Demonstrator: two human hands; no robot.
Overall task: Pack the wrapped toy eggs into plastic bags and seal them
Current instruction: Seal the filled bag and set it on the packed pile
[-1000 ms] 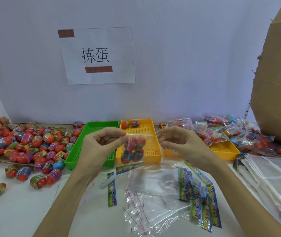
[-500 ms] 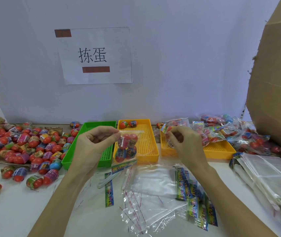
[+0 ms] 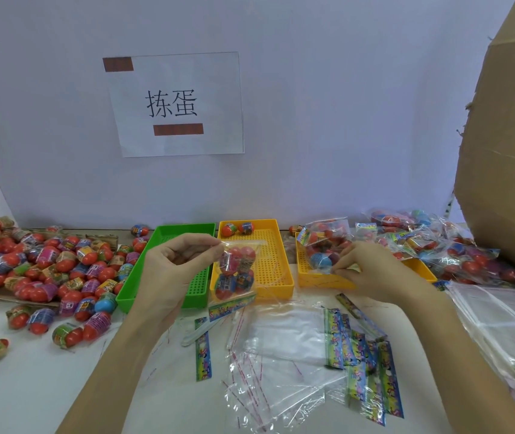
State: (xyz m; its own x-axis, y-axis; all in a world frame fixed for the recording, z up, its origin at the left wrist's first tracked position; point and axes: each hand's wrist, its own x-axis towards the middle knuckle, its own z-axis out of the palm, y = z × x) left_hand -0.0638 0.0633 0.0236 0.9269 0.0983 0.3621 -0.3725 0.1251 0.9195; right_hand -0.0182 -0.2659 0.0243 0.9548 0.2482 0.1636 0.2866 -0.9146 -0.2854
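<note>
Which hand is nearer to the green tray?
Left. The left hand is over the green tray, holding a bag of eggs. The right hand is beyond the middle yellow tray.

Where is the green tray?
In the head view, the green tray sits left of centre, between the loose egg pile and a yellow tray.

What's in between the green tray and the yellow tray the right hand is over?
Another yellow tray sits between the green tray and the far yellow tray, shown in the head view. It holds two loose eggs.
</note>
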